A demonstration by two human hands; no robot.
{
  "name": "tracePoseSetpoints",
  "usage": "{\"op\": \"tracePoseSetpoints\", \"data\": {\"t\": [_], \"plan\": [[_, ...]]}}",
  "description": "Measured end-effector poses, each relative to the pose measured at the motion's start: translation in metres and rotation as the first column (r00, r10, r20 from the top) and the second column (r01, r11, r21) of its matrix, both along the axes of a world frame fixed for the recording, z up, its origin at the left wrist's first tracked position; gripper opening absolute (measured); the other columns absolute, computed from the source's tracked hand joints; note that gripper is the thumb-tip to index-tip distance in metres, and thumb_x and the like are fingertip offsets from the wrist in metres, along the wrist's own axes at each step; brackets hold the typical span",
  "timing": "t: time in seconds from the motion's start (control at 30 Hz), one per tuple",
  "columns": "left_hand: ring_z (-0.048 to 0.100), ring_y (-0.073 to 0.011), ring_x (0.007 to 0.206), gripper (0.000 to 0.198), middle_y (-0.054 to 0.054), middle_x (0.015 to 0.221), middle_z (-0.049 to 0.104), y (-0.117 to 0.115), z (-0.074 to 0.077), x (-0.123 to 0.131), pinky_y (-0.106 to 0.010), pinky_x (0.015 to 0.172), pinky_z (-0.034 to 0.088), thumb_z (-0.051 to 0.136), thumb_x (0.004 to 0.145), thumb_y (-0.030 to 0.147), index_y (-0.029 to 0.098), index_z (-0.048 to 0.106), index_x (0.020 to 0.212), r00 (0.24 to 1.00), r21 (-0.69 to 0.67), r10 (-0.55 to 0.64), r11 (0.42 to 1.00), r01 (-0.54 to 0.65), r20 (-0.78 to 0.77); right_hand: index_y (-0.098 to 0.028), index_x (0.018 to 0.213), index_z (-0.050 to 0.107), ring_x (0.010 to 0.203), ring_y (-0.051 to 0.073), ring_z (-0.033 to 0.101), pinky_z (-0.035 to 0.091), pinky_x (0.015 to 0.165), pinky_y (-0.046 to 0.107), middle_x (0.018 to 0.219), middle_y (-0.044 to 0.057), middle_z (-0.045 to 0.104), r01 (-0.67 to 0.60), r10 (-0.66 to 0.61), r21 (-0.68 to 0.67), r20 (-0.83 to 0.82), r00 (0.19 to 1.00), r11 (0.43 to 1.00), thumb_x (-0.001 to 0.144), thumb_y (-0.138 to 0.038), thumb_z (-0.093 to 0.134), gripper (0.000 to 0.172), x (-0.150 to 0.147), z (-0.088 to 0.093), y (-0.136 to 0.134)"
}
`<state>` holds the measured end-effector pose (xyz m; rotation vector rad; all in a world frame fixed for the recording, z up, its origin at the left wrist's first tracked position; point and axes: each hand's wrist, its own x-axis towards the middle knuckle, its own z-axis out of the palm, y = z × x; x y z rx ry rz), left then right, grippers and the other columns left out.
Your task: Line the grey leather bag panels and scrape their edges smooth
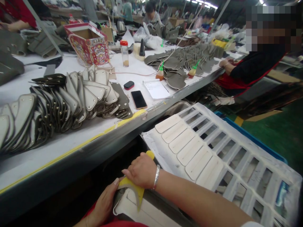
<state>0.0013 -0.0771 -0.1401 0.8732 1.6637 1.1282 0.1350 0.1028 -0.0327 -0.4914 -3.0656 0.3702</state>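
Note:
My right hand (142,171), with a silver bracelet at its wrist, is wrapped round a yellow curved tool (133,186). One rounded end sticks out above the fist, and a wide curved edge shows below it. That edge rests over a pale panel (133,201) with a dark rim, low in front of me. At the panel's left side, my left hand (106,197) grips its edge, thumb up against the yellow tool. The fingers of the left hand are mostly hidden beneath the panel. The tool's exact kind cannot be made out.
Right of my hands lies a white slotted board (229,157) with several pale rectangular pieces (182,142). On the table are stacked grey-white pieces (71,97), a phone (139,100), a notepad (156,89) and glue bottles (160,73). A co-worker (253,67) sits at right.

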Motion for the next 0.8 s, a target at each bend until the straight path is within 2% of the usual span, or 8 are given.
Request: {"op": "tracePoseSetpoints", "data": {"t": [0.1,0.23,0.33,0.47,0.6,0.67,0.73,0.8], "plan": [[0.052,-0.0303,0.110,0.048,-0.006,0.114,0.063,0.011,0.015,0.007,-0.044,0.107,0.027,0.050,0.077,0.056,0.021,0.066,0.104,1.000,-0.016,-0.008,1.000,0.008,-0.015,-0.016,0.070,0.065,0.063,0.019,0.057,0.030,0.066,0.037,0.069,0.007,0.066,0.081,-0.080,-0.040,0.032,0.996,0.996,0.093,-0.040,0.030,0.048,0.008,-0.002,-0.008],[0.045,-0.0261,0.118,0.048,-0.005,0.121,0.058,0.029,0.036,0.014,-0.039,0.108,0.025,0.036,0.087,0.051,0.019,0.061,0.112,0.982,-0.094,-0.077,0.991,0.094,0.172,-0.016,0.073,0.063,0.066,0.020,0.057,0.031,0.068,0.037,0.070,0.007,0.065,0.151,-0.146,-0.082,0.064,0.987,0.985,0.095,-0.038,0.026,0.049,0.021,-0.001,-0.017],[0.045,-0.0245,0.118,0.045,-0.004,0.124,0.056,0.042,0.052,0.018,-0.036,0.106,0.028,0.034,0.089,0.047,0.020,0.056,0.116,0.940,-0.051,-0.189,0.976,0.211,0.283,-0.017,0.077,0.064,0.066,0.020,0.057,0.031,0.068,0.037,0.071,0.007,0.065,0.192,-0.183,-0.102,0.096,0.978,0.976,0.095,-0.036,0.025,0.047,0.030,0.001,-0.022],[0.045,-0.0232,0.117,0.042,-0.002,0.127,0.053,0.048,0.069,0.014,-0.032,0.100,0.034,0.033,0.091,0.043,0.022,0.049,0.124,0.892,0.000,-0.342,0.934,0.358,0.294,-0.021,0.086,0.064,0.068,0.021,0.058,0.033,0.064,0.035,0.073,0.006,0.066,0.230,-0.218,-0.067,0.155,0.964,0.971,0.095,-0.036,0.024,0.044,0.040,0.008,-0.031],[0.047,-0.0233,0.115,0.044,-0.002,0.127,0.053,0.049,0.079,0.000,-0.032,0.099,0.034,0.034,0.090,0.046,0.024,0.047,0.125,0.847,-0.009,-0.442,0.885,0.465,0.294,-0.019,0.079,0.066,0.066,0.020,0.060,0.035,0.063,0.032,0.073,0.008,0.067,0.320,-0.309,0.017,0.306,0.900,0.947,0.095,-0.041,0.022,0.052,0.055,0.025,-0.041],[0.048,-0.0233,0.114,0.044,-0.002,0.123,0.056,0.052,0.085,-0.007,-0.033,0.101,0.031,0.033,0.090,0.048,0.023,0.053,0.120,0.825,0.000,-0.484,0.863,0.506,0.291,-0.017,0.073,0.066,0.067,0.021,0.060,0.036,0.063,0.031,0.073,0.010,0.067,0.417,-0.412,0.070,0.365,0.835,0.906,0.094,-0.047,0.021,0.059,0.069,0.041,-0.048],[0.051,-0.0235,0.110,0.044,-0.003,0.118,0.060,0.056,0.090,-0.011,-0.033,0.099,0.032,0.035,0.089,0.048,0.021,0.058,0.114,0.780,0.037,-0.545,0.826,0.563,0.308,-0.016,0.073,0.066,0.068,0.021,0.060,0.036,0.062,0.030,0.073,0.010,0.066,0.550,-0.539,0.083,0.363,0.760,0.831,0.092,-0.050,0.022,0.059,0.086,0.062,-0.059],[0.054,-0.0241,0.105,0.043,-0.005,0.113,0.063,0.062,0.094,-0.013,-0.033,0.094,0.037,0.041,0.086,0.048,0.018,0.059,0.112,0.721,0.065,-0.615,0.774,0.630,0.320,-0.016,0.075,0.063,0.068,0.019,0.058,0.035,0.058,0.027,0.074,0.008,0.065,0.679,-0.637,-0.016,0.332,0.696,0.734,0.091,-0.050,0.028,0.052,0.103,0.082,-0.076]]}}
